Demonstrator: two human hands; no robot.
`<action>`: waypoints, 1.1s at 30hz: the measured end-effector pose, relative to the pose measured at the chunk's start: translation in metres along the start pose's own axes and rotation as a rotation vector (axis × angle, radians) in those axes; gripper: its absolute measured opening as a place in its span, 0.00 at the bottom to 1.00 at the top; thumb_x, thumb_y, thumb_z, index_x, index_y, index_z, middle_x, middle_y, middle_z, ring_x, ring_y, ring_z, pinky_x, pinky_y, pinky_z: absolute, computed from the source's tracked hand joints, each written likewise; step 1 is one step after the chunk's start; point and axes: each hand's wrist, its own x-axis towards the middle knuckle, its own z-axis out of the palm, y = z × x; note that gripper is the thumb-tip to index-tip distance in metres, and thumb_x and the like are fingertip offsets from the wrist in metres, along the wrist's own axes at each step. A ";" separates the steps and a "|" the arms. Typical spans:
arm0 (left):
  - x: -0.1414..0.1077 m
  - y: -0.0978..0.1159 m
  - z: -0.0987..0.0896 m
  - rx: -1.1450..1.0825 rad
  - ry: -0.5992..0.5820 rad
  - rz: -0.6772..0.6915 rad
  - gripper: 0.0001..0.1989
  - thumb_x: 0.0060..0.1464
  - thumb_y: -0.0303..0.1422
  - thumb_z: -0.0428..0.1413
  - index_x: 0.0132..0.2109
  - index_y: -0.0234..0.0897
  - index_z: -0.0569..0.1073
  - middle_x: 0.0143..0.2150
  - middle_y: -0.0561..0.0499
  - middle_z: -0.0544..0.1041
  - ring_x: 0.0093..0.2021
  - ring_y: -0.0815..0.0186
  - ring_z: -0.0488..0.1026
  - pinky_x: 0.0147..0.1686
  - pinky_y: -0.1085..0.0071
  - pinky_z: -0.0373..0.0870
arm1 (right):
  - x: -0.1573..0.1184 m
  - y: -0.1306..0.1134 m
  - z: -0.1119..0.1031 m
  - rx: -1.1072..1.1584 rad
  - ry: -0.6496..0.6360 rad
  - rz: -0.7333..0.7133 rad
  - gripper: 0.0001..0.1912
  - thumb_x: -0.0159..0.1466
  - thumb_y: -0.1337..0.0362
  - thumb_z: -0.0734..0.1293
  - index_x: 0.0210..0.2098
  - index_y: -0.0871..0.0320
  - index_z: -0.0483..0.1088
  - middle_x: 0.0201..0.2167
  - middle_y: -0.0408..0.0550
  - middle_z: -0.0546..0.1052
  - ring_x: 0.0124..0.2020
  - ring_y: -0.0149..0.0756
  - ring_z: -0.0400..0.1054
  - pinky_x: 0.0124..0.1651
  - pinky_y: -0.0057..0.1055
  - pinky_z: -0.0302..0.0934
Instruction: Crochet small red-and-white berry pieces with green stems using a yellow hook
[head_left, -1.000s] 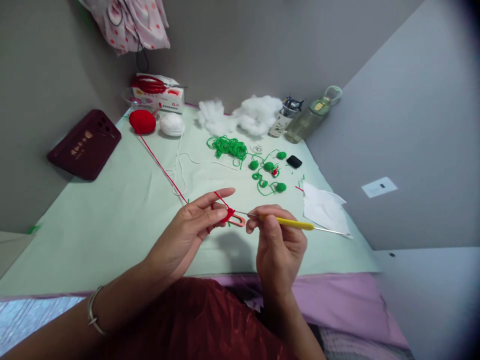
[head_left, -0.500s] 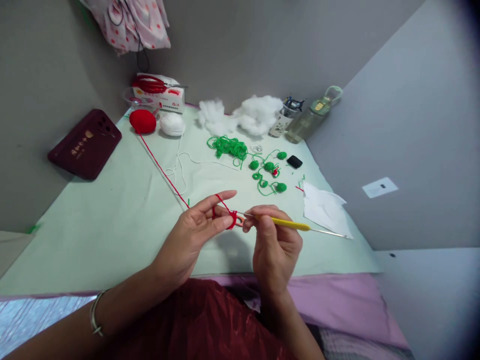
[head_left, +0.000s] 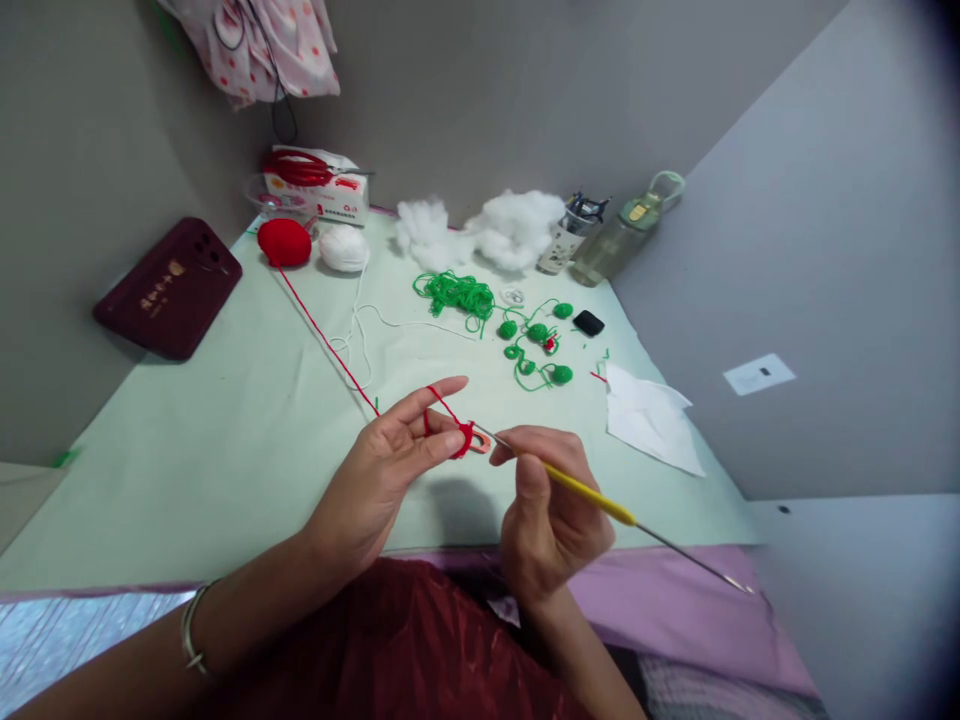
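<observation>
Between thumb and fingers, my left hand [head_left: 375, 470] pinches a small red crochet piece [head_left: 465, 438], and red yarn loops over its raised index finger. An orange ring-like item [head_left: 480, 442] shows beside the piece. My right hand [head_left: 551, 510] grips the yellow handle of a crochet hook [head_left: 592, 492]; the hook's thin tip touches or nearly touches the red piece, and its other metal end points down to the right. The red strand runs back to a red yarn ball [head_left: 285, 243] at the back left.
Behind the hands lie green yarn [head_left: 456, 294], small green crocheted pieces [head_left: 560, 374] and white stuffing [head_left: 517, 230]. A white yarn ball [head_left: 343, 248] and maroon phone [head_left: 171, 288] are left; a bottle [head_left: 626, 230] and white paper [head_left: 649, 420] are right.
My right hand has turned, so the hook now slants more steeply, its far end swung down and to the right. My left hand has barely moved and still pinches the red piece.
</observation>
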 end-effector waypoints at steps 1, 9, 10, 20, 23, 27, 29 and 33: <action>0.000 0.000 0.000 -0.002 0.004 -0.004 0.26 0.56 0.32 0.70 0.61 0.43 0.78 0.34 0.57 0.80 0.38 0.71 0.75 0.49 0.71 0.68 | 0.000 0.000 0.000 0.009 0.003 0.009 0.12 0.72 0.72 0.64 0.44 0.53 0.79 0.32 0.45 0.79 0.32 0.36 0.73 0.34 0.37 0.69; 0.001 -0.001 0.001 -0.034 -0.001 -0.023 0.41 0.56 0.29 0.69 0.73 0.39 0.64 0.37 0.55 0.81 0.40 0.69 0.76 0.51 0.69 0.69 | -0.003 0.004 -0.001 0.027 -0.033 0.031 0.13 0.72 0.73 0.65 0.46 0.53 0.79 0.34 0.46 0.81 0.36 0.36 0.75 0.37 0.37 0.71; 0.001 -0.001 0.001 -0.046 -0.011 -0.030 0.42 0.56 0.28 0.69 0.74 0.39 0.62 0.36 0.55 0.81 0.39 0.69 0.76 0.51 0.69 0.69 | -0.004 0.005 -0.001 0.022 -0.061 0.029 0.13 0.71 0.73 0.65 0.47 0.52 0.80 0.37 0.47 0.82 0.39 0.38 0.76 0.39 0.38 0.72; 0.002 -0.002 -0.003 0.013 -0.026 -0.032 0.50 0.55 0.28 0.70 0.77 0.37 0.53 0.35 0.56 0.81 0.39 0.68 0.76 0.51 0.67 0.69 | 0.003 0.007 -0.001 0.277 -0.136 0.233 0.11 0.73 0.69 0.64 0.44 0.52 0.79 0.36 0.45 0.81 0.30 0.32 0.72 0.32 0.33 0.70; 0.003 -0.005 -0.003 0.060 0.007 0.039 0.49 0.54 0.27 0.70 0.76 0.37 0.55 0.32 0.58 0.79 0.37 0.69 0.75 0.49 0.68 0.70 | 0.001 0.007 -0.004 -0.043 -0.179 0.005 0.12 0.71 0.72 0.65 0.47 0.53 0.78 0.37 0.47 0.82 0.37 0.36 0.76 0.40 0.36 0.73; 0.003 -0.008 -0.005 0.068 0.023 0.099 0.45 0.55 0.29 0.70 0.74 0.38 0.58 0.31 0.59 0.78 0.36 0.70 0.74 0.46 0.70 0.70 | -0.005 0.009 -0.001 -0.304 -0.188 -0.244 0.16 0.69 0.73 0.69 0.52 0.51 0.79 0.44 0.52 0.84 0.43 0.40 0.78 0.44 0.38 0.75; 0.003 -0.006 -0.005 0.036 0.021 0.059 0.43 0.56 0.29 0.69 0.73 0.36 0.60 0.31 0.58 0.78 0.36 0.70 0.73 0.47 0.70 0.69 | -0.006 0.008 0.002 -0.181 -0.149 -0.152 0.17 0.69 0.75 0.69 0.52 0.50 0.79 0.46 0.52 0.84 0.45 0.40 0.79 0.45 0.38 0.75; 0.002 0.001 -0.003 0.009 0.020 -0.024 0.41 0.56 0.30 0.69 0.72 0.35 0.62 0.37 0.54 0.81 0.39 0.68 0.74 0.49 0.69 0.68 | -0.001 0.008 0.002 0.203 -0.157 0.176 0.13 0.72 0.72 0.67 0.46 0.50 0.81 0.43 0.47 0.85 0.43 0.36 0.79 0.46 0.36 0.75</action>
